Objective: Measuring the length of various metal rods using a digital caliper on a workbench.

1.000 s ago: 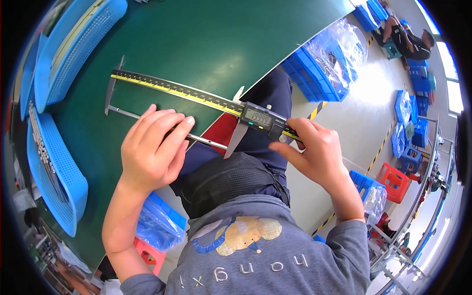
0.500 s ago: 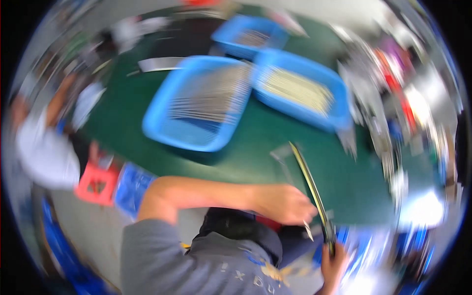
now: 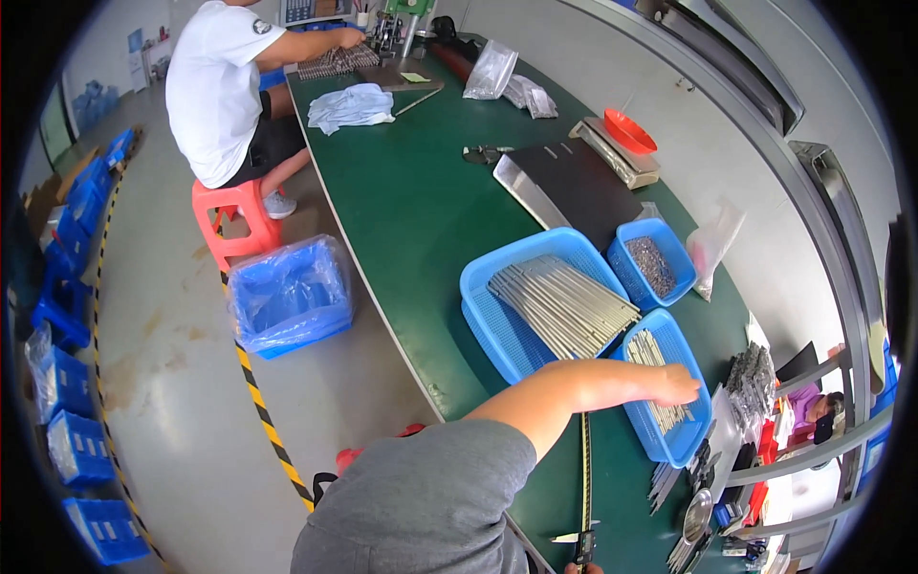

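My left hand (image 3: 677, 385) reaches into a blue basket (image 3: 706, 421) of thin pale rods (image 3: 646, 348). Its fingers are curled, and whatever they hold is hidden. At the bottom edge my right hand (image 3: 583, 568), only partly in view, grips a long caliper (image 3: 586, 478). The caliper's beam stretches away over the green table, and its jaws and dark body are close to that hand. Beyond my left forearm stands a larger blue basket (image 3: 488, 330) with long metal rods (image 3: 564, 301). Beside it is a small blue basket (image 3: 681, 251) of tiny metal parts.
The green table (image 3: 411, 220) also bears a scale (image 3: 626, 158) with a red dish, a black board (image 3: 574, 187) and plastic bags (image 3: 492, 72). Metal pieces crowd its right side. At left are a lined blue bin (image 3: 287, 297) and a co-worker on a red stool (image 3: 234, 215).
My left hand has moved from beside the caliper to the basket of pale rods. The view has swung left, bringing the co-worker and floor into sight. My right hand still grips the caliper.
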The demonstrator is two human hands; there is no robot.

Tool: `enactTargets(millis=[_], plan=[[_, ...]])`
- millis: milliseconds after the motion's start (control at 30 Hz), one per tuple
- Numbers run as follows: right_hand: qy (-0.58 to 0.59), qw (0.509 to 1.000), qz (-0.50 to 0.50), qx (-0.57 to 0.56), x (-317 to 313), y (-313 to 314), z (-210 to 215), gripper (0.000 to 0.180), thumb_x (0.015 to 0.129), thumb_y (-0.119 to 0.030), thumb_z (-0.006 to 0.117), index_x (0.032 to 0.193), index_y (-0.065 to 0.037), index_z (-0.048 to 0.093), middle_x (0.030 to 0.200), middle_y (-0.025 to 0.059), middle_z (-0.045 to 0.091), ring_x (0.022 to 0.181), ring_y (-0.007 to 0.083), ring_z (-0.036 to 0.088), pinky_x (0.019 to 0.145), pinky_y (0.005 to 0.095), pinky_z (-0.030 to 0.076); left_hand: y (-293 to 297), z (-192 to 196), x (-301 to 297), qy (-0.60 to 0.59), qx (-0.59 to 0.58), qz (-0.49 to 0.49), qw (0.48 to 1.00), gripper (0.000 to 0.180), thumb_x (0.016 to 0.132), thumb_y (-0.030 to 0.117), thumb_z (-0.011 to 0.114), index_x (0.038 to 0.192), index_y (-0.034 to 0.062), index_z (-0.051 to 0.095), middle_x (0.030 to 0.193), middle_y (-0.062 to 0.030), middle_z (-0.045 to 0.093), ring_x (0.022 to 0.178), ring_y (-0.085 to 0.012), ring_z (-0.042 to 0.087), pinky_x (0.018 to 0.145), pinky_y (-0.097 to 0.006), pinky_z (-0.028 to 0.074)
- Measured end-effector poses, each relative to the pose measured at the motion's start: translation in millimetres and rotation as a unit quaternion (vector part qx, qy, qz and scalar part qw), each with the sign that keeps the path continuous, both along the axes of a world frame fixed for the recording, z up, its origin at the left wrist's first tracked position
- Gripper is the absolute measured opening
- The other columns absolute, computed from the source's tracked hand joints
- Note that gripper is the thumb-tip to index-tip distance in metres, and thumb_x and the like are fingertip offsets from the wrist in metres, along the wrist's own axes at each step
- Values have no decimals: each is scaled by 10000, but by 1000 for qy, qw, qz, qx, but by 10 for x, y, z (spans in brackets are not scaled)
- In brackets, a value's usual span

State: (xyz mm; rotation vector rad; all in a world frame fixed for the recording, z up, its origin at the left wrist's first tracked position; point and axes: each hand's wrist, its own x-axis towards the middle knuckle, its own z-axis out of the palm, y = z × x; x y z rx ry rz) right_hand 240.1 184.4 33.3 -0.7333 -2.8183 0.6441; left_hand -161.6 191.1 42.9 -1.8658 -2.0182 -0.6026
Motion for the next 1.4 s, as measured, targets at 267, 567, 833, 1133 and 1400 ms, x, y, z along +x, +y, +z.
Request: enactTargets(millis=[267, 567, 833, 1133, 1400], plan=[[8, 998, -4, -57, -45, 54, -152, 290, 768, -217, 682, 873, 45, 615, 623, 114, 532, 571, 145, 454, 525, 323, 425, 46, -72, -29, -54, -148, 39, 987, 167, 646, 129, 626, 793, 81, 690, 841, -110, 666, 835, -291, 634, 704, -409, 505], [-13, 995, -31, -95, -43, 23, -147, 318, 771, -237, 683, 874, 52, 601, 661, 117, 570, 593, 155, 472, 540, 330, 433, 9, -91, 24, -62, -132, 59, 988, 144, 661, 132, 613, 777, 98, 690, 831, -101, 667, 824, -282, 635, 686, -405, 504], [-32, 997, -24, -66, -69, -10, -82, 324, 783, -271, 669, 876, 32, 601, 695, 153, 581, 601, 196, 498, 570, 358, 442, 25, -118, 33, -53, -111, 53, 991, 97, 631, 96, 619, 705, 72, 678, 754, -117, 656, 755, -301, 634, 638, -398, 504], [-23, 996, -29, -77, 21, 116, -287, 356, 796, -279, 671, 896, 51, 581, 691, 119, 579, 604, 159, 496, 529, 340, 452, -11, -94, 50, -69, -115, 63, 989, 200, 618, 202, 663, 781, 90, 694, 803, -96, 668, 802, -267, 638, 679, -386, 504], [-42, 997, -32, -49, -34, 16, -162, 342, 777, -279, 678, 857, 39, 581, 677, 148, 564, 598, 187, 473, 560, 363, 442, 11, -125, 43, -68, -116, 78, 988, 233, 598, 234, 672, 773, 82, 692, 794, -100, 666, 782, -264, 638, 671, -380, 504]])
